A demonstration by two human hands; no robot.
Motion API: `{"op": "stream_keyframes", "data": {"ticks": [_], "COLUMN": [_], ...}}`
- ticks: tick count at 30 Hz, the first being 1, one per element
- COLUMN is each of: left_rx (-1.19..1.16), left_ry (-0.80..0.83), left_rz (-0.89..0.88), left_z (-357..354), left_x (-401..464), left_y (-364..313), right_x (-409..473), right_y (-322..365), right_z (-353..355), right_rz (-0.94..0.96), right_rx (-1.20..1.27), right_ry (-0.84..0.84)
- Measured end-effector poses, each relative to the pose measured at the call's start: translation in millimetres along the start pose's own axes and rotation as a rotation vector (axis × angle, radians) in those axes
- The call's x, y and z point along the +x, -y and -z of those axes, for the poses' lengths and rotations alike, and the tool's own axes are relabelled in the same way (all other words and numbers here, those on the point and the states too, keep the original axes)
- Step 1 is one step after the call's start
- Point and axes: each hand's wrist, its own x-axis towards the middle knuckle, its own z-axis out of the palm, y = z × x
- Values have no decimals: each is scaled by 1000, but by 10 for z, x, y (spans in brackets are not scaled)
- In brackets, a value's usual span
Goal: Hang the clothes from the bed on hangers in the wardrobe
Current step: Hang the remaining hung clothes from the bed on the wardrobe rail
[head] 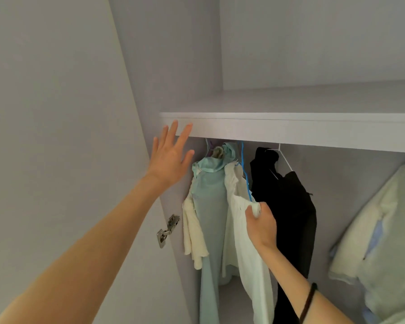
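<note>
Two bare arms reach up into an open wardrobe [197,54], seen from the wearer's head. The left hand [171,157] is raised with its fingers straight and spread, holding nothing; its fingertips lie over the front edge of a white shelf [290,132] that runs across the wardrobe. The right hand [261,224] is lower and nearer the middle, fingers curled round a fold of a white shirt [248,242], which hangs on a blue hanger [243,169] under the shelf. A dark band [308,302] circles the right wrist.

Just left of the white shirt, and touching it, hangs a pale green garment [211,206] with a hood, and a cream garment [192,230] droops at its left side. Just right of the hand hangs a black garment [290,206] on a white hanger [284,157]. Farther right, well apart from the black one, a bulky pale green and cream garment [381,242] fills the edge of the view. A metal hinge [167,230] sits on the wardrobe's left wall, below the left hand. The rail that carries the hangers is hidden behind the shelf.
</note>
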Motion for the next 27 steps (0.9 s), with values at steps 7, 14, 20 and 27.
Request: {"op": "stream_keyframes", "data": {"ticks": [7, 14, 20, 27], "left_rx": [112, 9, -80, -189], "left_ry": [-49, -182, -342, -420], "left_rz": [-18, -178, -229, -158], "left_z": [-41, -189, -311, -363], "left_x": [557, 748, 791, 828], "left_y": [259, 498, 576, 523], "right_x": [401, 696, 955, 1086], "right_y": [183, 292, 274, 221], "right_z": [-391, -735, -984, -1208], "right_rz": [65, 92, 94, 78], "right_rx": [29, 23, -33, -116], "right_ry": [-104, -158, -196, -155]}}
